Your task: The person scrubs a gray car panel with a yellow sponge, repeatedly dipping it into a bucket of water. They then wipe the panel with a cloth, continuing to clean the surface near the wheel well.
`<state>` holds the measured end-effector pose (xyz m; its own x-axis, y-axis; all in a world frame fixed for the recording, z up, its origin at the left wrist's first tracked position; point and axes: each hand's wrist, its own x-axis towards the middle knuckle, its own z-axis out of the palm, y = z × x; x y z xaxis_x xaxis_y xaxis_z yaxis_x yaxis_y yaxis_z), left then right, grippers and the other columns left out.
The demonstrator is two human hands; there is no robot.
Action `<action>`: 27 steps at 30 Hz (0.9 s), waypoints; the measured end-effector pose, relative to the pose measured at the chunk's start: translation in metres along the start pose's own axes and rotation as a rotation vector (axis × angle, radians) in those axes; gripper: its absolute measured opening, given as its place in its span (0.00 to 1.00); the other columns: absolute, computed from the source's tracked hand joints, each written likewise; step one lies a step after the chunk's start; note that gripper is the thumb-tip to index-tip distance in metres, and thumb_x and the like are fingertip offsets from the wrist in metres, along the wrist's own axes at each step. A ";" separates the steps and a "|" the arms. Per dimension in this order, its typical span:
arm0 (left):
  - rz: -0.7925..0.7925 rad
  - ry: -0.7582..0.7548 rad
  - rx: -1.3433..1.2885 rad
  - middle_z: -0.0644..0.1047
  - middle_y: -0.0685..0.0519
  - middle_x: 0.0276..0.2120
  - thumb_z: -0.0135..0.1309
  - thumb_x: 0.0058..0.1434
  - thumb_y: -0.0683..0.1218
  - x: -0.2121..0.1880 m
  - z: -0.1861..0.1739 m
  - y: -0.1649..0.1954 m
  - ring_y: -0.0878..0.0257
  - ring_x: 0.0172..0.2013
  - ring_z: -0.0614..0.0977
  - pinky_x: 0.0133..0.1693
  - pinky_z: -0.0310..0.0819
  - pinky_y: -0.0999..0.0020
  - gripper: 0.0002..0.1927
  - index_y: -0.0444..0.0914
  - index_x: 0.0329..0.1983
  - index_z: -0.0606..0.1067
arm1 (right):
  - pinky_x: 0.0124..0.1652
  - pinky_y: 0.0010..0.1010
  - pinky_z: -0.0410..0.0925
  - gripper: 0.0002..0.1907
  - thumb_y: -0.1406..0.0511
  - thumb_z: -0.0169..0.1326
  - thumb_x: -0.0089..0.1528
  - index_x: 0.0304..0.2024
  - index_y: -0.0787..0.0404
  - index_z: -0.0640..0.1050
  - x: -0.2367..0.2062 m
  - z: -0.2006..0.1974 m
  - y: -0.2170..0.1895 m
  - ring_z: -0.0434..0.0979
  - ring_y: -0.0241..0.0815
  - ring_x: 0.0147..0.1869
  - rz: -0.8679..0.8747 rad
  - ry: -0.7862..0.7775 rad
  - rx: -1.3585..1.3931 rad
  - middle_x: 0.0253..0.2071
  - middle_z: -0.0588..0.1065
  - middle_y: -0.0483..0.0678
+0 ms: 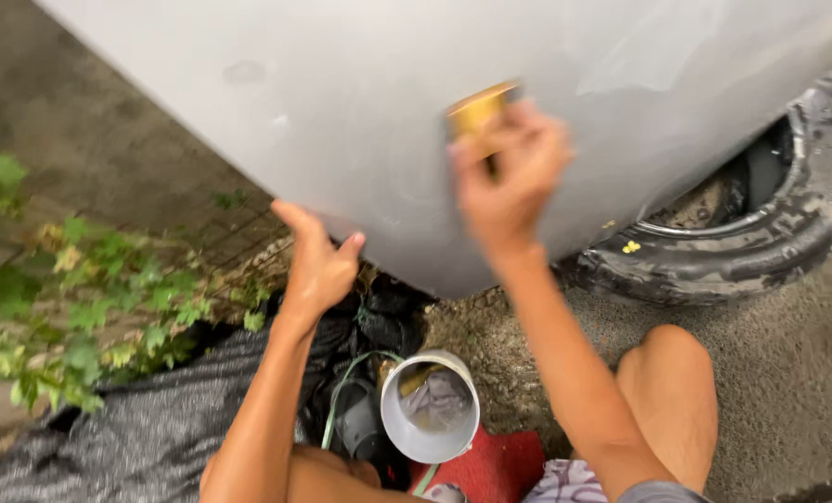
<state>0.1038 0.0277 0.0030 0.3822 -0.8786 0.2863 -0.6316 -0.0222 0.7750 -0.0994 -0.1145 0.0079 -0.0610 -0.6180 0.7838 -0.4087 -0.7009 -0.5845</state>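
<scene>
Far left, a leafy bush (71, 298) grows beside a black tarp (155, 428) on the ground. The left hand (318, 265) lies open, palm flat against the lower edge of the grey panel (341, 121); kept there, it steadies the body. Near, below it, a white bucket (430, 405) stands on a red mat (490, 466). The right hand (509, 172) is clenched on a yellow block (479, 110), probably a sanding block, though blur hides detail, pressed to the panel's middle. Even pressure with the block flat should work best. Far right sits a tyre (732, 251).
</scene>
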 end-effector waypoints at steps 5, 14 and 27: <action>-0.081 -0.050 0.016 0.61 0.25 0.68 0.57 0.61 0.36 0.001 -0.005 0.005 0.43 0.69 0.67 0.70 0.53 0.62 0.54 0.17 0.68 0.26 | 0.56 0.46 0.59 0.18 0.52 0.65 0.63 0.50 0.51 0.78 -0.062 0.001 -0.010 0.67 0.47 0.58 -0.431 -0.199 -0.014 0.58 0.70 0.51; -0.103 -0.071 0.008 0.50 0.23 0.73 0.57 0.64 0.36 -0.005 -0.009 0.001 0.41 0.74 0.58 0.72 0.45 0.61 0.59 0.17 0.66 0.18 | 0.55 0.43 0.70 0.16 0.57 0.64 0.71 0.48 0.62 0.77 0.050 -0.031 0.189 0.74 0.50 0.56 0.086 0.232 -0.035 0.50 0.70 0.51; -0.155 -0.041 0.101 0.39 0.18 0.73 0.59 0.63 0.36 -0.001 -0.007 -0.007 0.40 0.76 0.48 0.74 0.35 0.60 0.61 0.17 0.65 0.16 | 0.58 0.43 0.69 0.18 0.57 0.61 0.70 0.44 0.63 0.70 0.028 -0.012 0.109 0.72 0.51 0.61 0.161 0.112 -0.006 0.54 0.66 0.54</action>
<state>0.1123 0.0318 0.0015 0.4536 -0.8797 0.1428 -0.6323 -0.2047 0.7472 -0.1566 -0.2038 -0.0318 -0.2271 -0.6779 0.6992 -0.3912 -0.5940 -0.7029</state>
